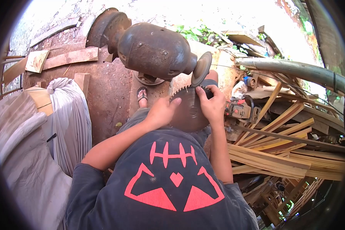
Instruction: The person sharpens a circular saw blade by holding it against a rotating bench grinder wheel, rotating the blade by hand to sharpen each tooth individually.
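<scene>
A round, toothed circular saw blade (188, 111) is held between my two hands, close above my lap. My left hand (163, 110) grips its left edge, thumb lying on the face. At the upper right edge my right hand (211, 101) pinches the blade, thumb on the near face and fingers behind. The blade's toothed top edge meets the grinding wheel (202, 69) in this view. That wheel sits on the shaft of a rusty bench grinder (155, 50), which has a wide pulley (108, 32) at its far left end.
Stacked wood strips (272, 159) and loose boards fill the right side. A chainsaw (239, 109) lies near my right hand, below a metal pipe (291, 67). Grey cloth (67, 122) drapes over something on the left. Boards (71, 58) lie on the ground behind it.
</scene>
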### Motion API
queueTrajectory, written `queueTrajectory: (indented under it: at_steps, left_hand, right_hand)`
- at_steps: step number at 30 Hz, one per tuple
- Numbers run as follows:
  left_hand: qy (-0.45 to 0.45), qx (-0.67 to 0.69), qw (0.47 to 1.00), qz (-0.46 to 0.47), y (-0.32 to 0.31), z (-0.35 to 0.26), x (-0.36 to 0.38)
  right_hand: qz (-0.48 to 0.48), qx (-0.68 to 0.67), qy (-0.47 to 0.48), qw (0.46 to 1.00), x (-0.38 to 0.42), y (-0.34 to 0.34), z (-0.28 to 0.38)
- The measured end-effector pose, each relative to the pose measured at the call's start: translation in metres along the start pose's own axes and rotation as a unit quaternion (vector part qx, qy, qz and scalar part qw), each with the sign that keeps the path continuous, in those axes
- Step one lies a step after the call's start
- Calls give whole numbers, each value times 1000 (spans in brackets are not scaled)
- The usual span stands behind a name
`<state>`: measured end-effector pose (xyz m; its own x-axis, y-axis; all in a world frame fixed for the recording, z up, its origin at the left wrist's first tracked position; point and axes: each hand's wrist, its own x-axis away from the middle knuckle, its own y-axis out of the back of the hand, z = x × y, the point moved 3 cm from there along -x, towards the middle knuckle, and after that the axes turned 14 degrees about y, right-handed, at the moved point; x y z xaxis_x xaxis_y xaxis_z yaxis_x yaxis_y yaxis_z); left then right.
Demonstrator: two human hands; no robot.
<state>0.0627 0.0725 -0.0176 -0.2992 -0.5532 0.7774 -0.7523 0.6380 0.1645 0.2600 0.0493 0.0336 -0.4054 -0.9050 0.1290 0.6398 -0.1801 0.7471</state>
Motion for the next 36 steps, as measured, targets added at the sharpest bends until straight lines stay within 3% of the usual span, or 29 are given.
queueTrajectory:
  at_steps: [5, 10, 12, 18, 25, 28, 31, 33, 36]
  left_hand:
    - [-2, 29, 999, 16, -1, 1, 1]
    - [-46, 33, 998, 38, -8, 19, -5]
    - [-3, 47, 992, 120, -10, 21, -2]
    - [21, 148, 955, 255, -24, 44, -7]
    - [-17, 256, 912, 321, -20, 40, 4]
    - [-20, 370, 864, 341, -27, 36, 8]
    - [-17, 380, 860, 339, -24, 30, 13]
    - [21, 294, 901, 318, -11, 24, 21]
    - [29, 222, 917, 331, -3, 37, 14]
  right_hand:
    - [3, -7, -5, 1000, 1, 1, 1]
    - [2, 88, 53, 995, 19, 13, 25]
    - [3, 132, 74, 989, 31, 23, 43]
    - [-23, 199, 152, 968, 58, 38, 79]
    - [-55, 182, 141, 972, 73, 44, 96]
    - [-76, 167, 132, 974, 74, 42, 92]
    - [-100, 164, 133, 972, 74, 39, 87]
    - [-124, 169, 143, 967, 73, 39, 83]
    - [-137, 142, 132, 971, 71, 37, 75]
